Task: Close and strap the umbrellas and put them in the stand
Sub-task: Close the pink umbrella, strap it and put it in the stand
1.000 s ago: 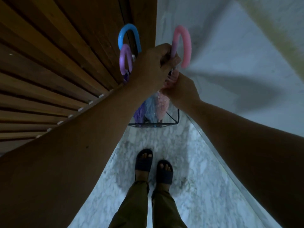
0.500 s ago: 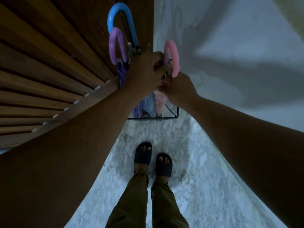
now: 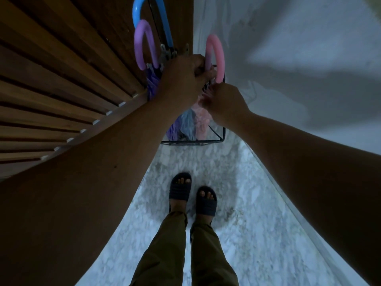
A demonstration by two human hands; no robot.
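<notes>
Three closed umbrellas stand in a black wire stand [image 3: 192, 143] in the corner. The pink umbrella [image 3: 215, 56] shows its hooked handle on the right. My left hand [image 3: 181, 79] grips its shaft just below the handle. My right hand [image 3: 223, 102] pinches its folded pink fabric a little lower. The purple umbrella [image 3: 143, 45] and the blue umbrella [image 3: 137, 11] stand to the left, their handles free. All three canopies reach down inside the stand.
A slatted wooden wall [image 3: 61, 79] runs along the left. A white wall [image 3: 288, 69] rises on the right. My sandalled feet [image 3: 191, 193] stand on the marble floor [image 3: 257, 223] in front of the stand.
The pink umbrella has gone lower into the stand with both hands still on it. The view has tilted, so the handles sit higher in frame.
</notes>
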